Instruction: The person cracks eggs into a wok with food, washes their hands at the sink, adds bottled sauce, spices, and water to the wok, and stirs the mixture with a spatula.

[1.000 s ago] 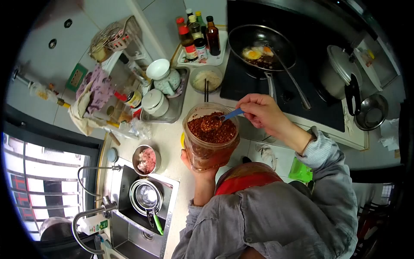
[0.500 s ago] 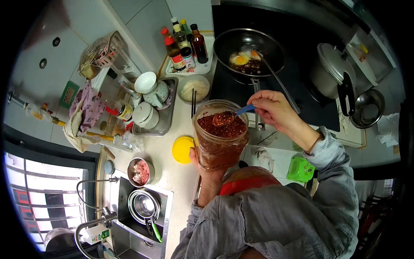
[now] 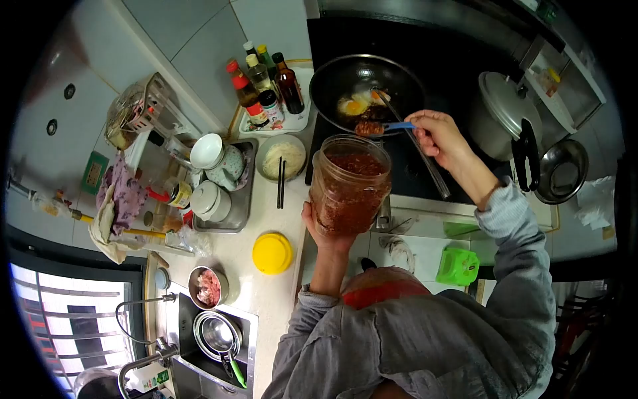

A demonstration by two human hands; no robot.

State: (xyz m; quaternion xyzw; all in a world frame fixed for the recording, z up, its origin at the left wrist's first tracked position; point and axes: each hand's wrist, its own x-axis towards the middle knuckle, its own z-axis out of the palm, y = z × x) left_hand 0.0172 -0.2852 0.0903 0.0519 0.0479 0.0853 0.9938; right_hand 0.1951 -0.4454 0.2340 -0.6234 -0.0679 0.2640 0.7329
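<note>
My left hand (image 3: 333,241) is wrapped round the lower part of a clear jar (image 3: 349,199), which holds chili flakes (image 3: 359,162) and has no lid on. Between the fingers of my right hand (image 3: 435,136) is the blue handle of a spoon (image 3: 401,125). A heap of red chili flakes fills the spoon's bowl, above the jar's far rim and close to the near edge of a black wok (image 3: 332,83). Fried eggs (image 3: 359,103) lie in dark liquid inside the wok, and a long metal spatula (image 3: 419,149) leans in it.
A yellow lid (image 3: 272,253) lies on the counter, left of the jar. Chopsticks (image 3: 281,183) rest across a bowl (image 3: 260,158). Sauce bottles (image 3: 288,86) stand on a tray. A pressure cooker (image 3: 508,110) is at the right; raw meat sits in a metal bowl (image 3: 193,282) by the sink (image 3: 251,332).
My right hand has lifted the loaded spoon out of the jar and moved it toward the wok. The jar is held more upright, and the view has shifted slightly.
</note>
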